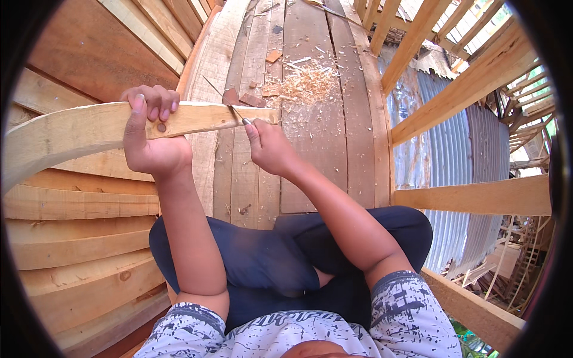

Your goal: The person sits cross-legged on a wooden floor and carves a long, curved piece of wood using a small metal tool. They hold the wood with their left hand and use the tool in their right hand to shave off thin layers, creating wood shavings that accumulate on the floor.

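A long, pale wooden plank (209,117) lies across the view in front of me, from the left rim to just past my right hand. My left hand (155,128) is closed round it near a dark knot, with the fingers over the far edge and the thumb on the near side. In my right hand (268,145) is the handle of a knife (234,111). Its thin blade points up and left across the plank near the right end, and its far tip sticks out beyond the wood. Most of the handle is hidden in my fist.
A heap of wood shavings (307,82) lies on the plank floor (313,161), beside small reddish-brown wood scraps (252,100). Overlapping boards (83,203) form a wall at the left. Right of me are wooden rails (471,197) and corrugated metal sheets (444,155). My crossed legs (256,253) rest below.
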`<state>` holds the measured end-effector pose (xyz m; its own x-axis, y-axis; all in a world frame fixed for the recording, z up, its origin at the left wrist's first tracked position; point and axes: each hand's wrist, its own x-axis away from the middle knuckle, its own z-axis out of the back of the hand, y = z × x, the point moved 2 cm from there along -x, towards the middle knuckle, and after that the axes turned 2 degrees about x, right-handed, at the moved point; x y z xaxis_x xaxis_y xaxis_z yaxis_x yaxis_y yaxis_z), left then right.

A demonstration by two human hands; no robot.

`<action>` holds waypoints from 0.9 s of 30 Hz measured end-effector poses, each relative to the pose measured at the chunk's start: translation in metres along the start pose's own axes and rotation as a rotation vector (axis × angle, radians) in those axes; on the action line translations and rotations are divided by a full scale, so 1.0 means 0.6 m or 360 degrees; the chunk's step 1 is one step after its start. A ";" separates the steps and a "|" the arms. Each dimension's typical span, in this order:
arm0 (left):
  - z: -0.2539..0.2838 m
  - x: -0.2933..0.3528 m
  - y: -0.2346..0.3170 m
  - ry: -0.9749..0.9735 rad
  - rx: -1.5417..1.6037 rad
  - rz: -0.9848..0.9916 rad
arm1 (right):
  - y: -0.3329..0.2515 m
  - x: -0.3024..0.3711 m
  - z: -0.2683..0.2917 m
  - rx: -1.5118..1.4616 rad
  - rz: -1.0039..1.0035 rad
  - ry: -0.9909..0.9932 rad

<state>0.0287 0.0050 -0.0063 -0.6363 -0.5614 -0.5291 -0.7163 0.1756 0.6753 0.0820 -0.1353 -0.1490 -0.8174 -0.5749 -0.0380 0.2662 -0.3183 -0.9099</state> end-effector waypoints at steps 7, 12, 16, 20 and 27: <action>-0.021 0.003 -0.007 -0.0030 0.0012 0.0019 | 0.180 -0.013 0.006 0.0293 -0.0587 -0.0086; -0.015 0.003 0.001 -0.0104 -0.0039 -0.0026 | 0.043 -0.014 0.016 0.0210 -0.0271 -0.0089; -0.030 0.007 -0.008 -0.0156 0.0005 -0.0003 | 0.110 -0.020 0.012 0.0069 -0.0328 -0.0006; -0.018 0.006 0.000 -0.0154 -0.0011 -0.0022 | 0.050 -0.012 0.005 0.0033 -0.0332 -0.0050; -0.017 -0.003 -0.006 -0.0097 0.0002 -0.0009 | 0.096 -0.016 0.002 0.0029 -0.0399 0.0001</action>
<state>0.0351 -0.0028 -0.0026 -0.6487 -0.5121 -0.5630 -0.7201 0.1735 0.6718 0.1057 -0.1486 -0.2004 -0.8592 -0.4760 0.1875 0.0645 -0.4643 -0.8833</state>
